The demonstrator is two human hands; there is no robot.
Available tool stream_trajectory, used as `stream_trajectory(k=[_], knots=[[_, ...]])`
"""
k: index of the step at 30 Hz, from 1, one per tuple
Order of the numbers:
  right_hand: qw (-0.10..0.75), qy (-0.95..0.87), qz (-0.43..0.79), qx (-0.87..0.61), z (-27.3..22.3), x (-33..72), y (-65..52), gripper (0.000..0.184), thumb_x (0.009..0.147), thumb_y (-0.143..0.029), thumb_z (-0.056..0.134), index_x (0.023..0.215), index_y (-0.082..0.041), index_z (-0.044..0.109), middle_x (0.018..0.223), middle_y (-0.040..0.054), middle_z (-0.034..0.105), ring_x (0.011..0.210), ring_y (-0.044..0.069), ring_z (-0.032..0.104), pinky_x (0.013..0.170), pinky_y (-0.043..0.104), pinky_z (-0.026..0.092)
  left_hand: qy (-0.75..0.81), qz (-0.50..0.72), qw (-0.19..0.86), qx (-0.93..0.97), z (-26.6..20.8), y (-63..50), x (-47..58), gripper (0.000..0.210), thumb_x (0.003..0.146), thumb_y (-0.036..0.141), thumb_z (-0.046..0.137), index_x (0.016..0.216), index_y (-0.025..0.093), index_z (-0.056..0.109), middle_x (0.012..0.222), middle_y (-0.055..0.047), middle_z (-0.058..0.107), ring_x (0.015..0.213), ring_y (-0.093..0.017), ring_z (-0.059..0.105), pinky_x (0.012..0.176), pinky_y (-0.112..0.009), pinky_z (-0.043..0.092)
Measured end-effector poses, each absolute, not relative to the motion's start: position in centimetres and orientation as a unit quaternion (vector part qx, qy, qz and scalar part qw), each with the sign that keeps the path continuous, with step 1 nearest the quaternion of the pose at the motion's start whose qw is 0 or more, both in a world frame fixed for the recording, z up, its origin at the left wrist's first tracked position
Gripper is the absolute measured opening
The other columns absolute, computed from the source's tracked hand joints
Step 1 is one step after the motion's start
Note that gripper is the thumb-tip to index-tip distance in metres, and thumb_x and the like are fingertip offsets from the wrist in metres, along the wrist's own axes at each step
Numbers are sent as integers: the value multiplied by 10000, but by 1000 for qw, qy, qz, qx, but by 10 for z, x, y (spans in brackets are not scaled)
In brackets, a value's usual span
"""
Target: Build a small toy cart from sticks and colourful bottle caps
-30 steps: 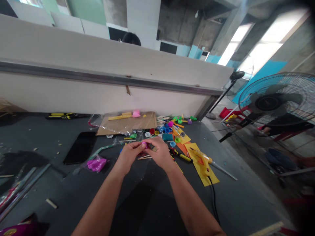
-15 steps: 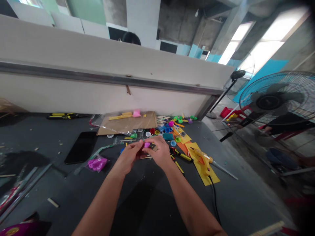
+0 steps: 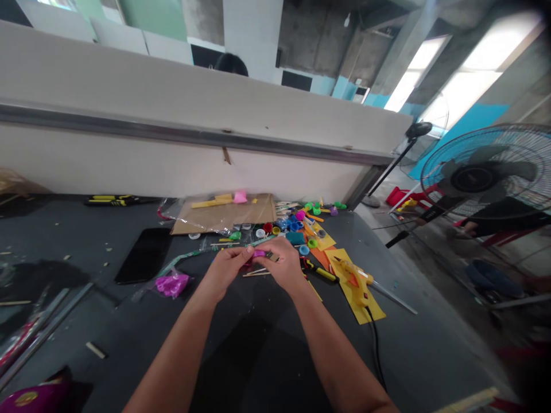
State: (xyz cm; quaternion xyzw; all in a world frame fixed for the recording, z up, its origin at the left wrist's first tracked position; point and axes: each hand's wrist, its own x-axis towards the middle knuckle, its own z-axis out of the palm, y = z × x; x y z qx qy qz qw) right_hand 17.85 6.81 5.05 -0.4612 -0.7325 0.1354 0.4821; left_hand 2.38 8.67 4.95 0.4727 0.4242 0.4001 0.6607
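Above the dark table, my left hand and my right hand meet with a small purple piece of soft clay pinched between their fingertips. The clay looks stretched sideways between the two hands, and parts of it are hidden by the fingers. Left of my left hand lies a larger purple clay lump in clear plastic. Coloured bottle caps lie just beyond my right hand, and thin wooden sticks rest beneath the hands. Yellow-and-black pliers are right of my right hand.
A yellow glue gun with a black cord lies on yellow sheet at the right. A black phone lies at the left, near metal strips. Cardboard sits against the white partition. A fan stands beyond the table's right edge.
The purple clay between my fingertips has gone from a rounded lump to a flatter, wider shape. My hands have shifted slightly, uncovering more of the wooden sticks below.
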Motion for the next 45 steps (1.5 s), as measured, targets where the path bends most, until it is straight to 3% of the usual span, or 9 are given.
stream_trajectory(k=[3, 7, 13, 17, 21, 29, 37, 41, 45], knots=[[490, -735, 130, -451, 50, 179, 69, 69, 748, -274, 691, 814, -258, 688, 811, 3, 709, 820, 178, 606, 822, 339, 426, 406, 391, 671, 481, 49, 87, 23, 266, 648, 432, 696, 719, 176, 722, 666, -33, 672, 650, -165, 573, 675, -290, 455], [483, -748, 134, -435, 50, 178, 69, 201, 739, -288, 700, 936, -255, 683, 886, 14, 708, 867, 177, 599, 839, 335, 433, 414, 382, 662, 494, 49, 87, 19, 271, 659, 430, 685, 735, 173, 723, 640, -22, 669, 629, -166, 577, 653, -283, 445], [495, -735, 137, -443, 47, 175, 70, 123, 774, -215, 661, 881, -258, 703, 865, 1, 716, 859, 171, 600, 836, 333, 444, 385, 393, 699, 457, 50, 84, 25, 267, 669, 410, 691, 774, 166, 718, 713, -18, 687, 709, -166, 601, 739, -301, 459], [483, -746, 177, -422, 49, 178, 69, 262, 750, -220, 687, 1006, -276, 675, 1019, 11, 690, 982, 188, 572, 908, 364, 425, 351, 394, 743, 412, 48, 85, 26, 218, 667, 361, 709, 753, 161, 710, 663, -17, 677, 633, -135, 593, 710, -290, 473], [456, -767, 243, -380, 51, 181, 68, 325, 796, -219, 639, 1114, -287, 625, 1101, 19, 659, 1043, 176, 555, 935, 360, 420, 377, 382, 719, 441, 46, 87, 21, 185, 661, 331, 717, 722, 156, 711, 660, -30, 679, 604, -123, 584, 661, -258, 468], [477, -746, 229, -405, 47, 181, 72, 259, 766, -240, 672, 1021, -286, 676, 1028, 22, 688, 1009, 190, 563, 923, 381, 428, 357, 376, 747, 416, 48, 85, 19, 226, 722, 390, 649, 793, 185, 712, 740, -48, 700, 700, -166, 618, 689, -300, 494], [451, -763, 300, -352, 51, 187, 68, 262, 795, -283, 639, 1056, -273, 647, 1056, 29, 670, 1014, 166, 580, 916, 346, 432, 385, 339, 719, 469, 47, 86, 15, 212, 681, 379, 687, 649, 171, 702, 625, -38, 675, 596, -139, 591, 637, -261, 469], [470, -746, 276, -384, 49, 186, 70, 204, 747, -297, 688, 946, -258, 674, 1000, 27, 682, 979, 177, 590, 915, 356, 424, 370, 345, 748, 431, 46, 85, 17, 283, 724, 444, 631, 703, 171, 702, 680, -51, 688, 649, -158, 611, 659, -285, 488], [472, -740, 261, -402, 49, 186, 71, 278, 678, -333, 739, 935, -261, 662, 1010, 26, 673, 989, 189, 583, 916, 369, 421, 370, 335, 747, 440, 46, 86, 17, 228, 709, 410, 659, 729, 188, 707, 681, -35, 684, 634, -146, 598, 667, -280, 480]])
